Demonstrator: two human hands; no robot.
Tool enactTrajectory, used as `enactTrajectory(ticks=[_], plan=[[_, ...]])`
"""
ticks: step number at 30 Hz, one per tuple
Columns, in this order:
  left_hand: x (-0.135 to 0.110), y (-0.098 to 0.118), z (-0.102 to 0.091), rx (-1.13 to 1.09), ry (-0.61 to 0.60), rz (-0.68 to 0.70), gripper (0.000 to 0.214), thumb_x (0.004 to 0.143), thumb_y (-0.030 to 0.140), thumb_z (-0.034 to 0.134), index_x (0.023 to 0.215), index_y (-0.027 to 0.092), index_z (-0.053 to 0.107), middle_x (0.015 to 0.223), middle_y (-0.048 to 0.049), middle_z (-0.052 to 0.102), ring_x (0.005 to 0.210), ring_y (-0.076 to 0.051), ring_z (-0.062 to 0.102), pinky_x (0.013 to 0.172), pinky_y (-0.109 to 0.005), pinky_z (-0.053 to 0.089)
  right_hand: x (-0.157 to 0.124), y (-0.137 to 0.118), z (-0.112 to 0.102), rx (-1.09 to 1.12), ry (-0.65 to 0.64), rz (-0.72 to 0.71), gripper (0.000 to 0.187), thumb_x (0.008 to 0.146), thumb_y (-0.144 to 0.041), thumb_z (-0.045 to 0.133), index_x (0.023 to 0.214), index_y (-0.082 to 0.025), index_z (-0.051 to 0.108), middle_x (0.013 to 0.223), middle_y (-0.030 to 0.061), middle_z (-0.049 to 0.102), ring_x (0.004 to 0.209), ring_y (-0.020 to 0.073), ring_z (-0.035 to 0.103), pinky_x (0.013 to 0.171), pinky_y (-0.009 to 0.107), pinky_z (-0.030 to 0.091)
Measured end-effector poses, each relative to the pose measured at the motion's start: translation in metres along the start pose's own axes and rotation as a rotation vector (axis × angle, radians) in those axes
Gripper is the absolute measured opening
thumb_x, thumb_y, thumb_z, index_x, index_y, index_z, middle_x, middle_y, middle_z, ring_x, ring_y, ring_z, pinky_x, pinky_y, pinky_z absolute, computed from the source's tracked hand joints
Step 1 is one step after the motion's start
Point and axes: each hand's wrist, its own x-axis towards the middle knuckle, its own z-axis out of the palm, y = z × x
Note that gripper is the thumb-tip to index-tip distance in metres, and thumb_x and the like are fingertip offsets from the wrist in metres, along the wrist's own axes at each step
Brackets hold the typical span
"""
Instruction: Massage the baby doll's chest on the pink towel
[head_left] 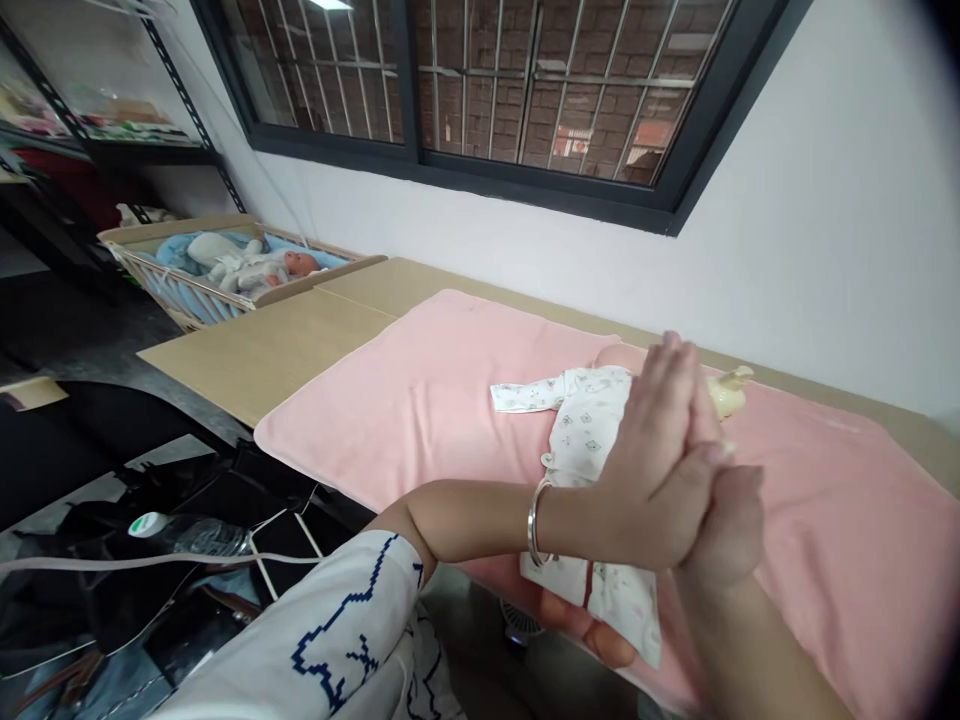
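Note:
My left hand (656, 460), with a silver bangle (534, 520) at the wrist, is pressed palm to palm against my right hand (731, 520). The left fingers are straight and point upward. Most of the right hand is hidden behind the left; its thumb side and some stretched fingers show. Nothing is visible between the palms. Beneath them a baby doll in a white patterned outfit (592, 420) lies on a pink mat (450, 380), its head mostly covered by my hands. Just beyond my fingers is a cream-coloured bottle (729, 390), partly hidden.
A wooden crib (195, 295) with dolls in blue bedding stands at the far left of the tan table (300, 335). Behind is a barred window (525, 90). To the left are a black chair (97, 440), bags and a plastic bottle (195, 533); a small fan (519, 620) sits below.

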Motion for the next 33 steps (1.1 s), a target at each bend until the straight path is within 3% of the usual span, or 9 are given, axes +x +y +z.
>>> enactTrajectory(ticks=[4,9,13,15,20,24,26,29,33], plan=[[-0.011,-0.007,0.014,-0.007,-0.176,0.013,0.067,0.104,0.04,0.028,0.163,0.029,-0.002,0.17,0.0114,-0.005,0.159,-0.022,-0.003,0.131,-0.037,-0.007,0.012,0.003,-0.014,0.434,0.195,0.109,0.064,0.103,-0.053,0.01,0.156,-0.031,0.038,0.168,-0.0027,0.025,0.158,0.0255,0.012,0.129,0.058,0.013],[0.006,-0.012,0.007,0.002,-0.221,-0.01,0.063,0.105,0.046,0.025,0.163,0.03,0.011,0.17,0.0122,0.009,0.158,-0.019,0.0,0.13,-0.03,0.0,0.014,0.024,0.0,0.486,0.341,0.06,0.057,0.104,-0.049,0.015,0.157,-0.035,0.033,0.169,-0.0074,0.02,0.159,0.023,0.008,0.13,0.056,0.007],[0.035,-0.017,-0.02,0.099,-0.017,-0.01,0.062,0.105,0.052,0.022,0.161,0.024,0.027,0.171,0.0043,0.015,0.159,-0.016,0.001,0.13,-0.033,-0.003,-0.002,0.022,0.032,0.368,0.124,0.141,0.059,0.103,-0.056,0.016,0.161,-0.04,0.016,0.17,-0.0093,0.014,0.159,0.0226,0.008,0.13,0.056,0.015],[0.052,-0.02,-0.038,0.085,0.075,0.0,0.061,0.106,0.051,0.02,0.158,0.021,0.032,0.169,0.0021,0.024,0.158,-0.014,0.009,0.13,-0.032,0.006,-0.009,0.012,0.044,0.269,-0.01,0.16,0.063,0.103,-0.06,0.021,0.162,-0.038,0.01,0.171,-0.0058,0.014,0.159,0.0232,0.009,0.13,0.055,0.021],[0.077,-0.025,-0.069,0.078,0.263,-0.057,0.057,0.107,0.036,0.006,0.156,0.02,0.03,0.166,-0.0007,0.03,0.156,-0.02,0.021,0.127,-0.042,0.021,-0.016,-0.01,0.047,0.132,-0.285,0.133,0.077,0.099,-0.072,0.018,0.163,-0.032,0.001,0.171,-0.0015,0.016,0.159,0.0226,0.008,0.129,0.054,0.022],[0.063,-0.026,-0.051,0.071,0.288,-0.027,0.052,0.106,0.04,0.022,0.154,0.024,0.035,0.165,-0.0006,0.033,0.156,-0.02,0.022,0.129,-0.042,0.018,-0.013,0.005,0.038,0.108,-0.216,0.155,0.076,0.099,-0.071,0.012,0.163,-0.032,-0.002,0.171,-0.0011,0.018,0.158,0.0213,0.013,0.127,0.05,0.029],[0.048,-0.024,-0.034,0.021,0.243,-0.016,0.056,0.104,0.044,0.03,0.158,0.028,0.027,0.169,0.0024,0.023,0.158,-0.02,0.013,0.131,-0.041,0.01,-0.011,0.013,0.03,0.126,-0.134,0.175,0.073,0.101,-0.067,0.014,0.163,-0.031,0.003,0.17,0.0009,0.021,0.158,0.0223,0.017,0.126,0.05,0.032],[0.023,-0.017,-0.009,-0.018,0.101,-0.008,0.068,0.103,0.048,0.036,0.163,0.032,0.008,0.172,0.0084,0.001,0.159,-0.021,-0.004,0.131,-0.037,-0.003,-0.003,0.015,0.013,0.27,-0.006,0.183,0.067,0.102,-0.06,0.019,0.162,-0.031,0.017,0.168,0.0008,0.026,0.158,0.0239,0.017,0.127,0.053,0.026],[0.005,-0.011,0.009,-0.05,-0.178,-0.003,0.068,0.103,0.047,0.037,0.163,0.028,0.012,0.171,0.0091,0.01,0.158,-0.021,-0.004,0.128,-0.029,-0.003,0.013,0.016,-0.013,0.693,0.257,0.143,0.06,0.104,-0.051,0.016,0.155,-0.029,0.039,0.168,-0.0045,0.027,0.159,0.0188,0.008,0.131,0.047,0.011]])
